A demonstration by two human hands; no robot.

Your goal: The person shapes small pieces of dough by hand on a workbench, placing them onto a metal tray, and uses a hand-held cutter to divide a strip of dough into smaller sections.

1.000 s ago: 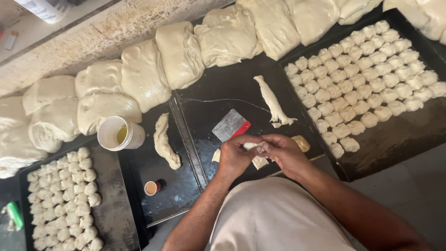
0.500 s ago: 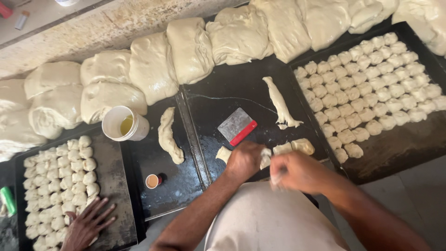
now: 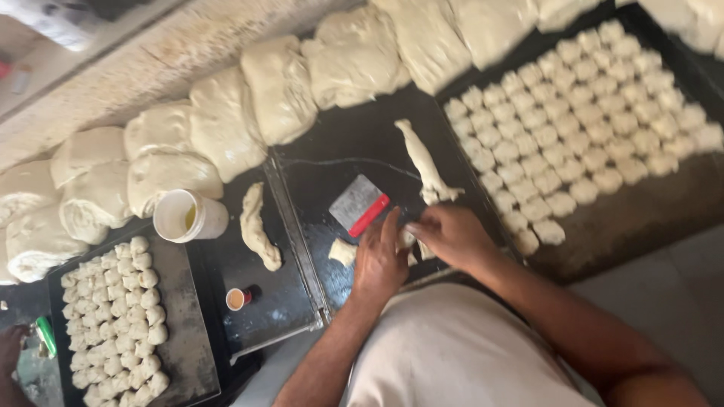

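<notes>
At front edge of dark tray (image 3: 317, 188): left hand (image 3: 379, 260) and right hand (image 3: 450, 235) both pinching small dough piece (image 3: 408, 240). Step: portioning, judged. Next: set piece with dough balls (image 3: 581, 113). Scraper (image 3: 360, 205), dough rope (image 3: 424, 162) nearby.

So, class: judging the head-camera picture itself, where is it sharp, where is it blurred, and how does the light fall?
Head view: soft, even light with no hard shadows; a faint sheen on the dark tray. Motion blur smears the whole frame, most at both hands, left hand and right hand, and at the dough balls. The large dough lumps look pale and nearly washed out; the corners stretch slightly.
</notes>
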